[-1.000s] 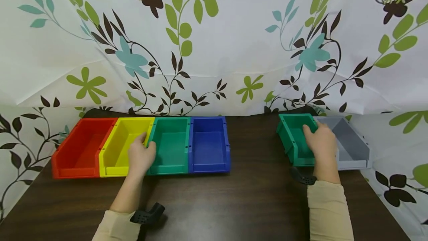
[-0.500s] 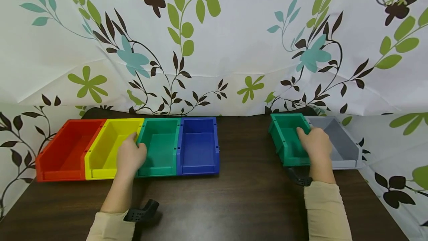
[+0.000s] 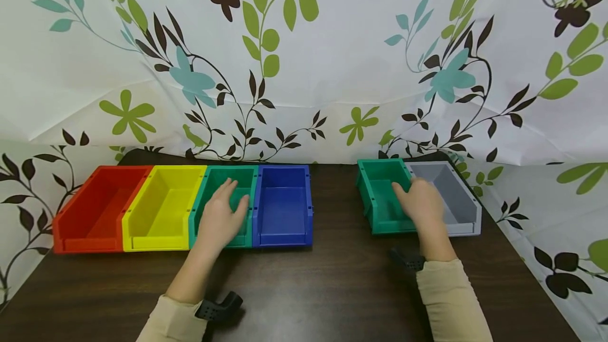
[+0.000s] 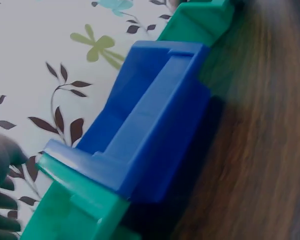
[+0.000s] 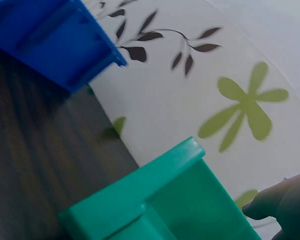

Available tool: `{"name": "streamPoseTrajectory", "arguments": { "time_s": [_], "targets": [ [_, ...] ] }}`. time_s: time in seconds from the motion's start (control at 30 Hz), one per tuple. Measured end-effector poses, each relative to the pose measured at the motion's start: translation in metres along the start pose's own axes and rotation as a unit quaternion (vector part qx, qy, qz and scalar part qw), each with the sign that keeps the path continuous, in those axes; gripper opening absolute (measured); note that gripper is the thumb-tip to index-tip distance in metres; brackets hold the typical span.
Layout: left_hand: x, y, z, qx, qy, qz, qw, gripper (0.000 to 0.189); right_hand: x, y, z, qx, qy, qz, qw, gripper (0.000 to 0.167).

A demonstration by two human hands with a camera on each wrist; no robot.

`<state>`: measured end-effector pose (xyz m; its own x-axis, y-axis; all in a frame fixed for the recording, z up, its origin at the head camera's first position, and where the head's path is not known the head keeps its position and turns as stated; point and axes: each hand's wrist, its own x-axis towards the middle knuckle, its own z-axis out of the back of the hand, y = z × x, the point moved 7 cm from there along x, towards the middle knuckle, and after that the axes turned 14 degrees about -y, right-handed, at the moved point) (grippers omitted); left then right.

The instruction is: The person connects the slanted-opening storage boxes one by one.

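My left hand (image 3: 220, 218) is above the left green bin (image 3: 241, 238), fingers extended and thumb spread, holding nothing. In the left wrist view its fingertips (image 4: 2, 155) are apart from that bin's wall. My right hand (image 3: 423, 202) pinches the adjoining walls of the right green bin (image 3: 383, 194) and the grey bin (image 3: 453, 199), thumb on the green side. The right wrist view shows only the thumb (image 5: 275, 200) by the green wall; the other fingers are mostly hidden.
A red bin (image 3: 102, 207), a yellow bin (image 3: 163, 207) and a blue bin (image 3: 285, 210) stand in one row with the left green bin. A gap of dark wooden table (image 3: 334, 215) separates this row from the right pair. Patterned cloth (image 3: 332, 67) hangs behind.
The left row slid left, then my left hand released the wall between yellow and green and moved right. My right hand has shifted the green and grey bins left, closer to the blue bin.
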<state>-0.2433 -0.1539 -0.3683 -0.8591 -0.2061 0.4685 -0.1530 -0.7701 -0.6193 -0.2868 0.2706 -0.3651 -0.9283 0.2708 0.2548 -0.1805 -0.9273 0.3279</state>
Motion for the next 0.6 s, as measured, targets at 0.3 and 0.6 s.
{"name": "streamPoseTrajectory", "arguments": {
  "time_s": [0.3, 0.6],
  "targets": [
    [-0.010, 0.004, -0.031, -0.080, 0.093, 0.043, 0.9915, 0.061, -0.008, 0.031, -0.004, -0.034, -0.043, 0.069, 0.9961, 0.063],
    [-0.010, 0.005, -0.032, -0.084, 0.098, 0.049, 0.9905, 0.061, -0.016, 0.053, -0.010, -0.028, -0.058, 0.129, 0.9896, 0.059]
  ]
}}
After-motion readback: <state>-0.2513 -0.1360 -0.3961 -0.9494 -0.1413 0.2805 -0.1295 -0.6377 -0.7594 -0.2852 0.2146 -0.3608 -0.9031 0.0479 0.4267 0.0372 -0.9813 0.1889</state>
